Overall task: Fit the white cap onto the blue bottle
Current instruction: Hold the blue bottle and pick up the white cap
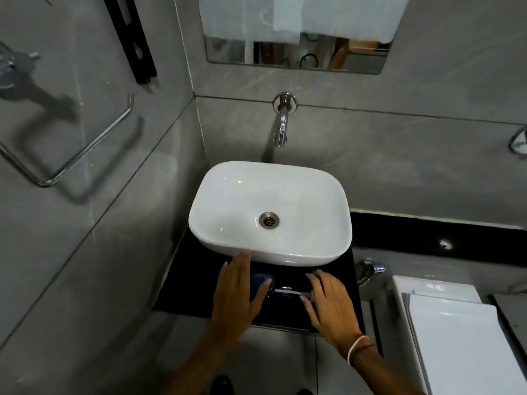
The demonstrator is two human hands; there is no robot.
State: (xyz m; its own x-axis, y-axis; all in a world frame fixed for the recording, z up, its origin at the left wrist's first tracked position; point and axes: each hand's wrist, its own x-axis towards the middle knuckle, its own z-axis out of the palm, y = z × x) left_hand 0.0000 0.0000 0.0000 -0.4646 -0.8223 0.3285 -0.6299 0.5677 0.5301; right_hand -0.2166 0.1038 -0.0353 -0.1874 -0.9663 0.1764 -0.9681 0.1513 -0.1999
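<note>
**A:** What is filling the scene, starting from the biggest thing?

**B:** Grey tiled walls point(399, 166) are closing in a corner, and a white rounded ceramic basin point(339, 212) is sitting on a black polished counter slab point(185, 286), under a chrome wall spout point(281, 129). The basin is taking up the far part of the slab, so only the narrow near strip is staying free as a work surface. To the right, a white toilet cistern with a flat lid point(456, 323) is standing lower down.

**A:** Where is the bottle, then?

**B:** The dark blue bottle point(261, 280) is lying on that near strip, just in front of the basin, partly under the thumb side of the left hand point(236, 295). It seems to be lying with its neck pointing right, probably so that a cap can be coming at it from the other hand.

**A:** And the hands?

**B:** The left hand is spreading flat, fingers extended towards the basin's rim; it is touching or hovering at the bottle, not wrapping it. The right hand point(330, 303) is also open, fingers splayed, with a pale band round its wrist point(358, 347).

**A:** The white cap?

**B:** A small pale, shiny piece point(288, 291) is lying between the hands, just right of the bottle. I cannot tell whether that is the cap. I judge both hands are only reaching in; nothing is being fitted yet.
</note>
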